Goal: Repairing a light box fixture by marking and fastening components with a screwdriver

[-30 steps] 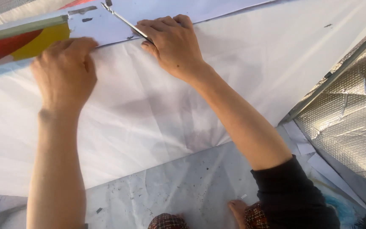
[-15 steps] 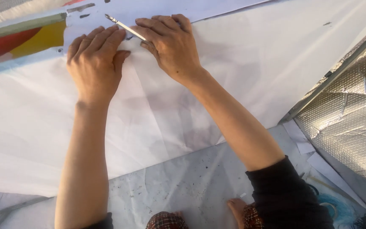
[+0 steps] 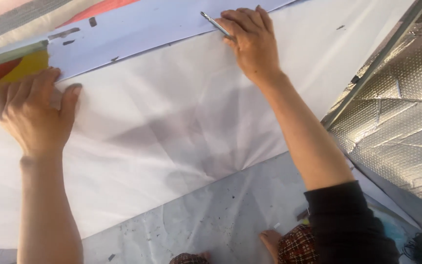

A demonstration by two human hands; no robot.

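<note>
A wide sheet of white fabric (image 3: 172,132) lies spread flat before me. My right hand (image 3: 250,41) grips a thin metal tool (image 3: 217,24) at the sheet's far edge, its tip pointing up and left over a pale lilac sheet (image 3: 162,24). My left hand (image 3: 35,112) presses flat on the white fabric at the left, fingers spread, next to a yellow and red panel (image 3: 10,71). A dark sleeve (image 3: 348,225) covers my right upper arm.
Silver bubble-foil insulation (image 3: 401,112) rises at the right behind a dark strip. A grey speckled mat (image 3: 211,220) lies under the fabric's near edge. My feet and checked trouser cuffs (image 3: 294,244) show at the bottom. Striped cloth (image 3: 20,19) sits top left.
My left hand has slid left along the fabric edge, away from my right hand. My right hand with the tool has stayed at the edge, shifted slightly right in view.
</note>
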